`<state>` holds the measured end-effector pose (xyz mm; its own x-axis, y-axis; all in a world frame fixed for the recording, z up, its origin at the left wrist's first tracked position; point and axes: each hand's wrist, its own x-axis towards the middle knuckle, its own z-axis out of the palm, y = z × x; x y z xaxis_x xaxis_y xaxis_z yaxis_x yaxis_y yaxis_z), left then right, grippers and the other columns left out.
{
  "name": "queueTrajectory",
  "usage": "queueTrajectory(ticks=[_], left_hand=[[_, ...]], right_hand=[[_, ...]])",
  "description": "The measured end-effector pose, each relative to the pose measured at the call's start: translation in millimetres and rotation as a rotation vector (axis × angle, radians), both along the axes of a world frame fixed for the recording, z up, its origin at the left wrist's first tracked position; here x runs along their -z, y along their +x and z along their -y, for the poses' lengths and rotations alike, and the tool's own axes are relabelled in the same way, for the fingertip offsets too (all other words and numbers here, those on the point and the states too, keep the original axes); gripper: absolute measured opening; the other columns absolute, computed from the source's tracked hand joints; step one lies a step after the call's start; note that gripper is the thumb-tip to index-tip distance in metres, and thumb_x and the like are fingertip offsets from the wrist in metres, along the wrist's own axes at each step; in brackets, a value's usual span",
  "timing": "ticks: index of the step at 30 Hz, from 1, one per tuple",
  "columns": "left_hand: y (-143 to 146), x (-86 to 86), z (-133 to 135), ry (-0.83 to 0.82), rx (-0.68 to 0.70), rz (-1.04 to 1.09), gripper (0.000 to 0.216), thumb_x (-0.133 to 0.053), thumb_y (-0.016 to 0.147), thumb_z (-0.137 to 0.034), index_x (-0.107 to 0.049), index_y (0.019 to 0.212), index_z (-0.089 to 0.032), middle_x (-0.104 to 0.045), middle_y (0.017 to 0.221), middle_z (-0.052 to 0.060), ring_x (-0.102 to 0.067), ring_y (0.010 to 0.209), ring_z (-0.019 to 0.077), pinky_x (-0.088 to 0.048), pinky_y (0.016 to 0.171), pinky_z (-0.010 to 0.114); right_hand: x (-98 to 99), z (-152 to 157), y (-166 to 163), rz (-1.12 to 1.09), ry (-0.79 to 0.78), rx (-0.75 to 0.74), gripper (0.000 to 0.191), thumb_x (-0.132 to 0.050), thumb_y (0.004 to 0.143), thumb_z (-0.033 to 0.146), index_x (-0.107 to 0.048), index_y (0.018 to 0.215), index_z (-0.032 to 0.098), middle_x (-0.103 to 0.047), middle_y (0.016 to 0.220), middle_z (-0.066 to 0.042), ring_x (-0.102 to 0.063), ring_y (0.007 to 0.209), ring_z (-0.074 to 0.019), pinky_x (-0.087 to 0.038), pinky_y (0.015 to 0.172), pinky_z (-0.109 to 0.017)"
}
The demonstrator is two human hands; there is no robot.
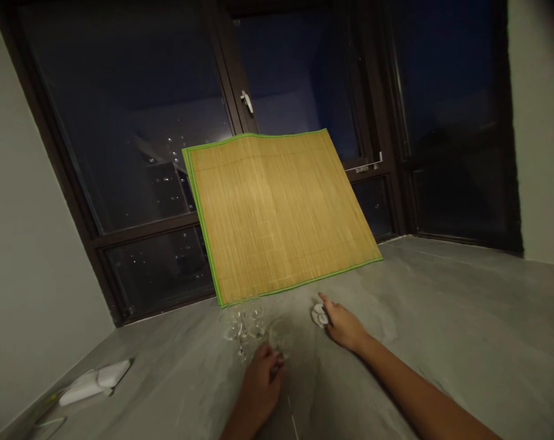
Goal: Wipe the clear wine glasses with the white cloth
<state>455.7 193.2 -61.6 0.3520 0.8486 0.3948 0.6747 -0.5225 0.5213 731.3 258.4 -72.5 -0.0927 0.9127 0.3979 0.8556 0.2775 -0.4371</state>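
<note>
My left hand (264,382) is closed, its thumb and fingers pinched at the near side of a clear round glass (282,333). The hand covers the lower part of that glass. Just left of it, several clear glasses (233,330) stand close together on the grey marbled surface (350,379); their outlines are faint. My right hand (345,324) is closed on a small white round object (320,315) with curved lines on it, low over or touching the surface. Its index finger points forward. What kind of object this is, I cannot make out.
A bamboo mat (281,211) with green edging leans against the dark window (121,110) behind the glasses. A white bundle (96,382) tied with a cord lies at the left, near the wall (24,244). A thin pale line (292,415) shows near my left wrist.
</note>
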Motion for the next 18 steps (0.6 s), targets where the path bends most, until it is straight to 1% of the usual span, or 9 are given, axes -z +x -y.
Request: queueTrajectory(ticks=[2,4,7,9,12,14,16,18], left_hand=[[12,0.2,2,0.054,-0.005,0.012,0.023,-0.044,0.090,-0.030,-0.064,0.086,-0.019,-0.062,0.100,0.008,-0.056,0.097,0.0200,-0.041,0.089,0.031],[26,1.8,-2,0.074,-0.039,0.029,0.025,-0.040,0.092,-0.028,-0.063,0.091,-0.018,-0.063,0.100,0.008,-0.056,0.096,0.0202,-0.042,0.088,0.032],[48,4.2,-13,0.020,-0.082,0.075,0.027,-0.038,0.092,-0.025,-0.063,0.100,-0.018,-0.067,0.100,0.008,-0.060,0.092,0.0198,-0.043,0.083,0.030],[58,4.5,-20,-0.027,-0.151,0.126,0.030,-0.037,0.093,-0.023,-0.062,0.110,-0.017,-0.068,0.106,0.010,-0.062,0.096,0.0199,-0.044,0.084,0.029],[62,1.3,-23,-0.045,-0.267,0.111,0.035,-0.036,0.093,-0.023,-0.061,0.117,-0.015,-0.070,0.111,0.012,-0.064,0.099,0.0208,-0.044,0.085,0.029],[59,-3.2,-20,-0.038,-0.305,0.038,0.036,-0.037,0.093,-0.024,-0.063,0.117,-0.017,-0.071,0.109,0.010,-0.065,0.098,0.0213,-0.044,0.083,0.029],[54,-9.2,-15,-0.035,-0.315,-0.056,0.035,-0.040,0.091,-0.021,-0.065,0.115,-0.020,-0.072,0.108,0.009,-0.065,0.098,0.0214,-0.043,0.082,0.028],[53,-15.3,-10,-0.053,-0.268,-0.153,0.032,-0.044,0.088,-0.020,-0.068,0.110,-0.022,-0.073,0.103,0.007,-0.066,0.095,0.0211,-0.042,0.079,0.027]], right_hand=[[-0.7,2,-7,-0.100,0.040,-0.047,0.079,-0.048,0.076,0.010,-0.021,0.150,0.010,-0.066,0.110,-0.015,-0.060,0.104,-0.0256,-0.043,0.089,-0.034],[-2.0,5,-16,-0.230,0.104,-0.095,0.081,-0.049,0.077,0.013,-0.016,0.151,0.013,-0.065,0.111,-0.013,-0.061,0.102,-0.0248,-0.045,0.088,-0.034],[-5.0,12,-25,-0.395,0.211,-0.139,0.084,-0.051,0.077,0.014,-0.012,0.151,0.021,-0.062,0.113,-0.009,-0.062,0.097,-0.0228,-0.047,0.085,-0.034],[-8.5,16,-28,-0.464,0.253,-0.141,0.083,-0.052,0.077,0.014,-0.013,0.150,0.022,-0.062,0.109,-0.006,-0.062,0.089,-0.0205,-0.048,0.080,-0.032],[-16.9,24,-34,-0.543,0.305,-0.159,0.078,-0.052,0.078,0.013,-0.018,0.148,0.021,-0.062,0.097,-0.002,-0.061,0.078,-0.0171,-0.048,0.073,-0.029],[-24.3,33,-42,-0.595,0.317,-0.227,0.076,-0.053,0.078,0.012,-0.020,0.146,0.021,-0.061,0.089,0.001,-0.059,0.073,-0.0153,-0.047,0.070,-0.026],[-31.4,43,-52,-0.640,0.312,-0.340,0.075,-0.053,0.077,0.009,-0.022,0.145,0.022,-0.062,0.088,0.001,-0.060,0.076,-0.0147,-0.047,0.072,-0.026],[-36.3,50,-60,-0.639,0.330,-0.410,0.076,-0.052,0.075,0.006,-0.024,0.144,0.024,-0.064,0.092,0.001,-0.062,0.083,-0.0152,-0.048,0.077,-0.026]])
